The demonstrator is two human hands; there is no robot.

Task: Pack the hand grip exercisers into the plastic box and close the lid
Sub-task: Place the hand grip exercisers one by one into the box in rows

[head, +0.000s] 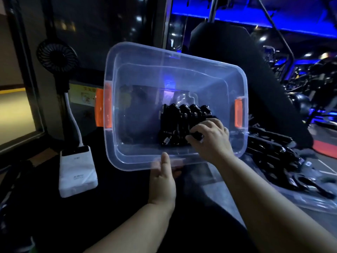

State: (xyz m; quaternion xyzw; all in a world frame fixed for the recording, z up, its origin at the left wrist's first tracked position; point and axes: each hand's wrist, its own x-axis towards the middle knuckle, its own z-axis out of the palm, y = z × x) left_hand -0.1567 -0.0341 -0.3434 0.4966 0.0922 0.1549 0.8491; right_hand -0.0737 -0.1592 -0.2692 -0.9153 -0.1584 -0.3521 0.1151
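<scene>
At center frame, the left hand grasps the near rim of the tilted plastic box. Inside it, the right hand grips a black hand grip exerciser beside a packed row. A white power bank lies at left on the dark table. Blue light fills the gym at upper right.

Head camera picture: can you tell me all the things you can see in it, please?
plastic box: one, clear, open, tilted in the middle
latches: two, orange, one at each end of the box
hand grip exercisers: several, black, in a row inside the box, towards its right end
loose exercisers: a pile, count unclear, black, on the surface right of the box
fan: one, black, back left
power bank: one, white, left of the box
left hand: one, grips the box's near rim
right hand: one, inside the box, holds a black exerciser
</scene>
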